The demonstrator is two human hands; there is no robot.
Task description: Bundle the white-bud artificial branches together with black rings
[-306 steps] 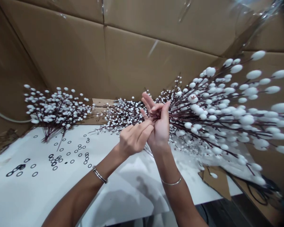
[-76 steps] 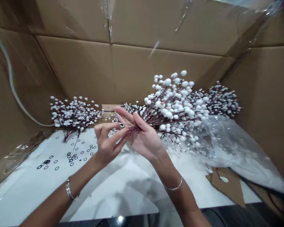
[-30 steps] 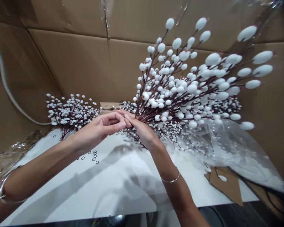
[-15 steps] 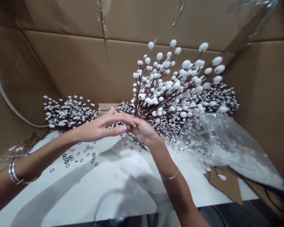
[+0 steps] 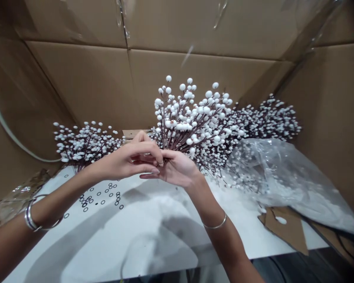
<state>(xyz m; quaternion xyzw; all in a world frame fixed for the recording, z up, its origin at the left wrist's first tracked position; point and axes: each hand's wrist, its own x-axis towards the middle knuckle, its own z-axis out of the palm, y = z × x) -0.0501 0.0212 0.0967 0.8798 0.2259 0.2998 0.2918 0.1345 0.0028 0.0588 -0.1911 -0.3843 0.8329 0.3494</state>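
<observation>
The left hand (image 5: pixel 126 159) is half closed, arched over the stem base with its thumb raised and its fingertips reaching the stems beside the right hand. The pictures do not settle whether it grips them or only touches them. A small dark ring (image 5: pixel 161 162) shows at the fingertips; it is too small to tell whether it sits on a stem or a finger. The right hand (image 5: pixel 177 169) is turned palm up, with its fingers (image 5: pixel 149 176) stretched beneath the left hand and its thumb side closed on the stems.

The bundle of white-berry stems (image 5: pixel 188 122) stands upright and fans out above both hands, its dark stems converging at the hands. A metal bangle (image 5: pixel 31 217) circles the left wrist, and a thin metal bangle (image 5: pixel 215 225) circles the right wrist.

Below the hands lies a white table (image 5: pixel 112 239), with scattered black rings (image 5: pixel 100 198) to the left. A second white-berry spray (image 5: pixel 85 143) stands left of the bundle, and a third (image 5: pixel 271 120) stands behind it on the right. A clear plastic bag (image 5: pixel 274 169) lies to the right, above a cardboard piece (image 5: pixel 283 230). A cardboard box wall (image 5: pixel 194 74) rises behind everything, and a white cable (image 5: pixel 1 122) runs along its left side.
</observation>
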